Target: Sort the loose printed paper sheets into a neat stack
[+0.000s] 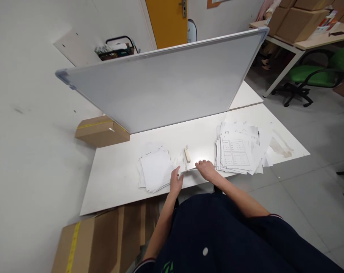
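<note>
Both hands rest at the near edge of a white table (117, 178). My left hand (176, 181) lies beside a stack of blank white sheets (156, 169), its fingers curled on the edge of a thin sheet (189, 170) in front of me. My right hand (206, 168) presses on the same sheet, fingers bent, next to a messy pile of printed papers (238, 149). A small cream eraser-like block (187, 154) lies just beyond the hands.
A large whiteboard (166, 81) stands tilted across the back of the table. Cardboard boxes sit at the left (102, 131) and on the floor near me (103, 239). A green chair (314, 76) and a desk with boxes (299, 19) are at the right.
</note>
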The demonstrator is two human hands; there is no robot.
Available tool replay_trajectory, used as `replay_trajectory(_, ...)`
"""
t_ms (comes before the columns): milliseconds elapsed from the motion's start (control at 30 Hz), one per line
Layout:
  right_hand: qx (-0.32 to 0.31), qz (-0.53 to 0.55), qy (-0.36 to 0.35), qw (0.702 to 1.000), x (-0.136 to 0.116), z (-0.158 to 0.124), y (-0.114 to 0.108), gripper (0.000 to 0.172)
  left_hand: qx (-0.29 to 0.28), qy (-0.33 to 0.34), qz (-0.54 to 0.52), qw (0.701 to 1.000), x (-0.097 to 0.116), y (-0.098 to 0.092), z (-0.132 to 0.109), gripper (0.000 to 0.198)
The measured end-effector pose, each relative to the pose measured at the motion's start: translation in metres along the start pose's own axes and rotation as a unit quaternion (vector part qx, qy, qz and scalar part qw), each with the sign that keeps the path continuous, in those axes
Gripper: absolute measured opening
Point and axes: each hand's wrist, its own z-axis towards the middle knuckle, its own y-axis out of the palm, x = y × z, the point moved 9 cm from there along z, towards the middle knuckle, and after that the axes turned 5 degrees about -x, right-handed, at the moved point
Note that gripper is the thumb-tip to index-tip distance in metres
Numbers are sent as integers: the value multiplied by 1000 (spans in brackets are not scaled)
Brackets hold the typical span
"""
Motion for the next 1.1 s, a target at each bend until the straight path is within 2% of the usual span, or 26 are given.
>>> replay_trajectory(67,-17,-5,7,1000,0,2,10,22,-17,27,43,999,1,7,1,37)
replay_trajectory(200,-12,27,4,1000,9,1,12,23,-27,64,75,995,9,12,4,25)
replay_trajectory(300,-28,123,23,992,30,0,20,21,-2,52,98,994,18,5,5,27)
replay_trajectory(367,-31,231,54,971,51,-1,33,17,18,38,109,993,22,-1,5,29)
replay_trajectory(433,-51,357,95,928,72,-1,59,14,26,21,115,993,22,-4,7,32)
replay_trajectory(500,-99,469,149,865,85,-5,95,13,18,7,131,991,19,-2,9,34)
replay_trajectory(600,-151,574,227,772,94,-14,143,18,-5,0,168,986,14,6,14,36)
replay_trajectory(633,-155,595,242,751,94,-16,153,21,-14,0,179,984,13,9,16,37)
replay_trajectory(700,-151,621,254,726,93,-17,165,24,-31,6,199,979,15,16,19,39)
replay_trajectory(900,-123,633,264,717,93,-5,168,24,-93,14,279,956,31,33,33,46)
replay_trajectory(1100,-108,639,256,718,91,6,166,25,-165,-37,371,913,25,49,48,52)
